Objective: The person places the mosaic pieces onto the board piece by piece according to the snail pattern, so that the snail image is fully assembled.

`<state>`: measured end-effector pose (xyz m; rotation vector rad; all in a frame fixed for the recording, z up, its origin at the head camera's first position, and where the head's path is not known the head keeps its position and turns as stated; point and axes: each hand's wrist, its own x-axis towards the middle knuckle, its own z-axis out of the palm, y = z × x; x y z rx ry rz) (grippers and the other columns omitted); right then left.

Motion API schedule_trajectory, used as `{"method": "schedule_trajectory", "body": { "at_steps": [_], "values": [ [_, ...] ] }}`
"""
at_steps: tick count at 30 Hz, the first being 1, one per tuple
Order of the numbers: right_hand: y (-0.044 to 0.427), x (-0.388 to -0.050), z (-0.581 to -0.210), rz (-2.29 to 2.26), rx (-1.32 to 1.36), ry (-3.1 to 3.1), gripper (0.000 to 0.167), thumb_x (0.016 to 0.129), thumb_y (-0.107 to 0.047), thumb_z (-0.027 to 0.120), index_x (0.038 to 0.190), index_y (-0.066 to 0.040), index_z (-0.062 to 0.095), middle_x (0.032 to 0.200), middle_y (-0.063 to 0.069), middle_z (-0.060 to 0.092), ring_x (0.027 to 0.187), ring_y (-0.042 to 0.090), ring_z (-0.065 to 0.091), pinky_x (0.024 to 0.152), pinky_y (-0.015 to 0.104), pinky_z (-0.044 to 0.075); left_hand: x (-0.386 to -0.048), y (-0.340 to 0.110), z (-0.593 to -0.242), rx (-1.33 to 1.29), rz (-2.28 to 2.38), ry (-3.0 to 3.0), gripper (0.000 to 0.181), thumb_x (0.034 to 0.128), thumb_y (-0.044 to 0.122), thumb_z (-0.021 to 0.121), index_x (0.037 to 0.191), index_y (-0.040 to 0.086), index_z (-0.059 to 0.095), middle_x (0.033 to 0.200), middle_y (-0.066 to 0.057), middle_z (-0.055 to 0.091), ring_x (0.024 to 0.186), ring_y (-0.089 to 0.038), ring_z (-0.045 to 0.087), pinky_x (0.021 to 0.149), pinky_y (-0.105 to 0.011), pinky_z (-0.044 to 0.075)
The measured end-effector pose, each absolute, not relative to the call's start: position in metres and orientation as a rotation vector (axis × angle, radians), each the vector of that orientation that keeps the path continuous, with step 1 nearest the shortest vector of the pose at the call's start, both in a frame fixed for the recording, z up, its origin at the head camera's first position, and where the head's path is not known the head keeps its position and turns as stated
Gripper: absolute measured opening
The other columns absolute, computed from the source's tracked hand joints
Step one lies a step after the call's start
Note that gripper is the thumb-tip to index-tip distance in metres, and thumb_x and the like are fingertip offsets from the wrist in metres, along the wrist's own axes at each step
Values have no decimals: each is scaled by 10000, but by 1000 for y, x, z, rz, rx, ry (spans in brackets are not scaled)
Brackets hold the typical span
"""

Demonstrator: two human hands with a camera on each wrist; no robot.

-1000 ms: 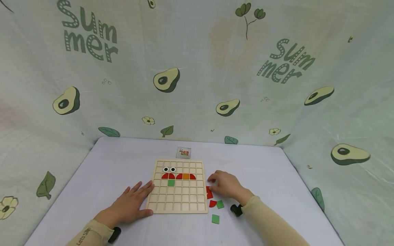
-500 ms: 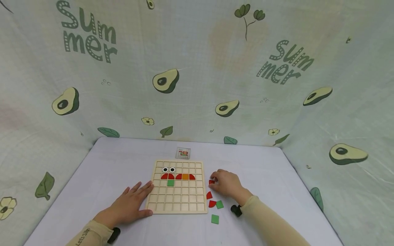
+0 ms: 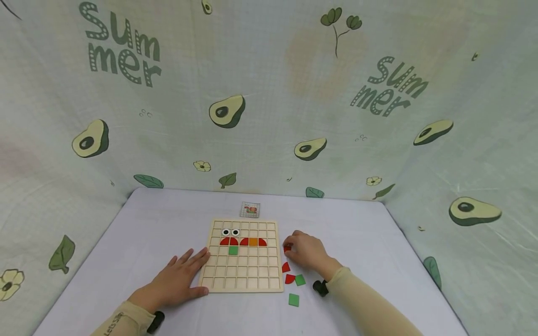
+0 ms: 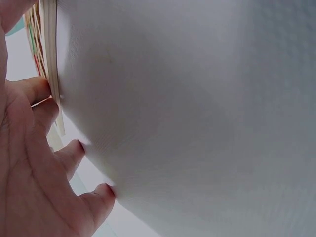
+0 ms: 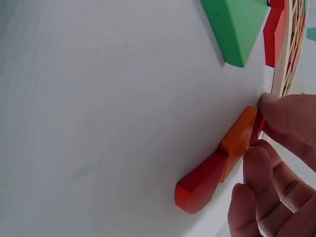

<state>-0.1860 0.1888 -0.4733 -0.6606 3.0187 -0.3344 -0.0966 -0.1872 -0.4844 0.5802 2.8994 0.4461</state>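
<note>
My right hand (image 3: 308, 251) is just right of the wooden grid board (image 3: 241, 282) and pinches a small red tile (image 5: 257, 127) between thumb and fingers. Under its curled fingers, an orange tile (image 5: 238, 140) and another red tile (image 5: 200, 182) lie on the table in the right wrist view. My left hand (image 3: 180, 277) rests with fingers spread, its fingertips and thumb touching the board's left edge. In the board's cells sit two eye tiles (image 3: 230, 232), several red quarter-round tiles (image 3: 229, 241), an orange square (image 3: 253, 241) and a green square (image 3: 233, 250).
Two loose red quarter-round tiles (image 3: 290, 279) and two green squares (image 3: 293, 300) lie along the board's right side. A small picture card (image 3: 250, 209) lies behind the board. Printed cloth (image 3: 269, 140) walls the table in at the back and sides.
My right hand has drawn a red tile away from the other red one, slightly up, then shifted a little left toward the board. The left hand stays put.
</note>
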Motion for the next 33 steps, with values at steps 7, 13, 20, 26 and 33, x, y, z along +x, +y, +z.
{"method": "schedule_trajectory", "body": {
  "at_steps": [7, 13, 20, 26, 33],
  "values": [
    [191, -185, -473, -393, -669, 3002, 220, 875, -188, 744, 1094, -180, 759, 1052, -30, 609, 777, 117, 550, 670, 296, 514, -97, -188, -486, 577, 441, 2894, 939, 824, 648, 677, 1531, 94, 404, 1599, -40, 330, 1439, -437, 262, 1073, -709, 228],
    [191, -185, -474, -373, -685, 3015, 218, 867, -288, 787, 1060, -188, 759, 1012, -31, 603, 760, 111, 536, 665, 299, 508, -98, -189, -488, 576, 434, 2894, 948, 820, 664, 669, 1535, 102, 399, 1603, -33, 322, 1442, -430, 259, 1074, -708, 225],
    [194, -188, -474, -475, -630, 2985, 376, 852, -42, 701, 1211, -156, 704, 1061, -13, 650, 785, 136, 539, 655, 295, 490, -98, -189, -487, 581, 422, 2896, 946, 823, 665, 665, 1534, 99, 400, 1601, -36, 326, 1441, -432, 262, 1071, -708, 232],
    [200, -189, -475, -465, -566, 2996, 358, 857, -196, 776, 1206, -178, 702, 1018, -40, 641, 777, 116, 546, 692, 314, 504, -98, -189, -487, 581, 416, 2892, 950, 821, 677, 657, 1532, 101, 403, 1601, -39, 327, 1437, -437, 266, 1063, -715, 239],
    [200, -191, -479, -456, -607, 3008, 298, 855, -136, 761, 1148, -174, 721, 940, -66, 632, 751, 111, 532, 674, 301, 500, -99, -189, -488, 581, 416, 2896, 950, 818, 670, 665, 1531, 99, 405, 1599, -41, 330, 1438, -435, 266, 1064, -715, 237]
  ]
}}
